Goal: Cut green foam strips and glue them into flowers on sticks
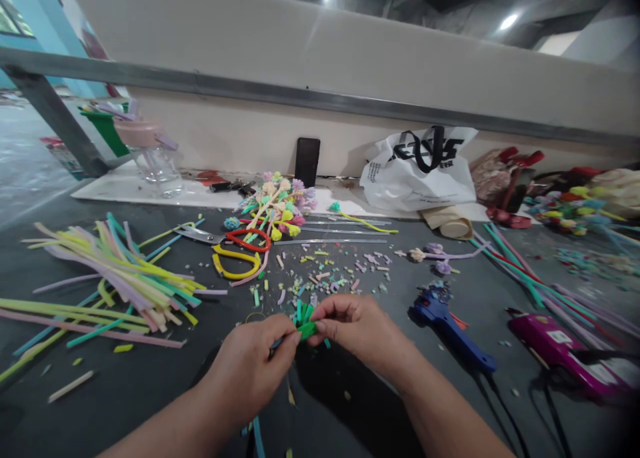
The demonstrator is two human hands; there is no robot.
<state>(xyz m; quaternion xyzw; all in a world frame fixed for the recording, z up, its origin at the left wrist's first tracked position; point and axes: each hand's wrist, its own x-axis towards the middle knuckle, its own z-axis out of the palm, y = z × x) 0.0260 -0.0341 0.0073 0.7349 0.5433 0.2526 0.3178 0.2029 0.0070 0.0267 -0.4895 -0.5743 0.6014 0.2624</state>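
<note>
Between my two hands, above the dark table, is a small bunch of green pipe cleaner pieces [306, 321]. My left hand [257, 355] pinches its lower left side, thumb and fingers pressed together. From the right, my right hand [357, 325] pinches the other side between thumb and forefinger. Short cut bits [325, 275] of pipe cleaner lie scattered just beyond my fingers. Scissors [235, 265] with red and yellow handles rest beyond my left hand. Part of the green bunch is hidden by my fingertips.
Loose pipe cleaners [125, 271] are heaped on the left. Fuzzy flowers [283, 208] lie at the back middle, near an upright phone [307, 161]. A blue glue gun [453, 328] and a magenta tool [560, 351] with cords lie right. A white bag [417, 178] stands behind.
</note>
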